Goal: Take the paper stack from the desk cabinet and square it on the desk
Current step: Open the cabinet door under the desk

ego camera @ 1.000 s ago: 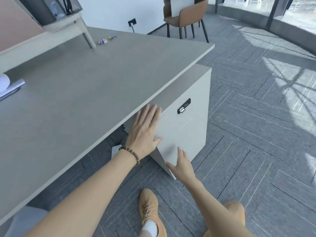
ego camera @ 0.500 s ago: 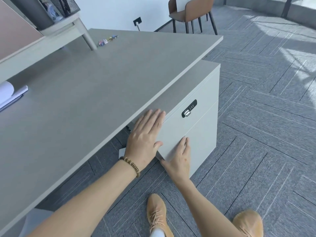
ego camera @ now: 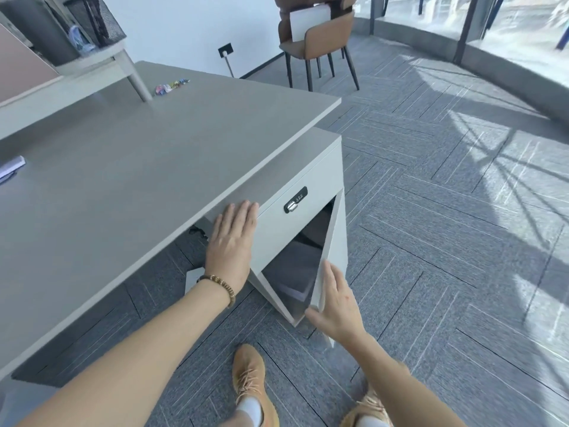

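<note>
The pale grey desk cabinet (ego camera: pixel 311 177) stands under the right end of the grey desk (ego camera: pixel 129 180). Its lower door (ego camera: pixel 334 241) is swung partly open to the right, showing a dark inside. A flat grey shape, perhaps the paper stack (ego camera: pixel 295 272), lies in there; I cannot tell for sure. My left hand (ego camera: pixel 232 241) rests flat, fingers together, on the cabinet's upper front beside the combination lock (ego camera: pixel 295 200). My right hand (ego camera: pixel 335 300) grips the free edge of the door, thumb on the inner side.
A brown chair (ego camera: pixel 317 41) stands at the back by the wall. Small coloured clips (ego camera: pixel 171 85) and a raised shelf leg (ego camera: pixel 137 78) are on the far desk; a notepad (ego camera: pixel 10 167) lies at the left edge. My two tan shoes (ego camera: pixel 249 383) stand on the carpet.
The cabinet's lower door was shut with my right hand pressing on it; now it has swung open to the right, held by my right hand. My left hand stays on the cabinet front.
</note>
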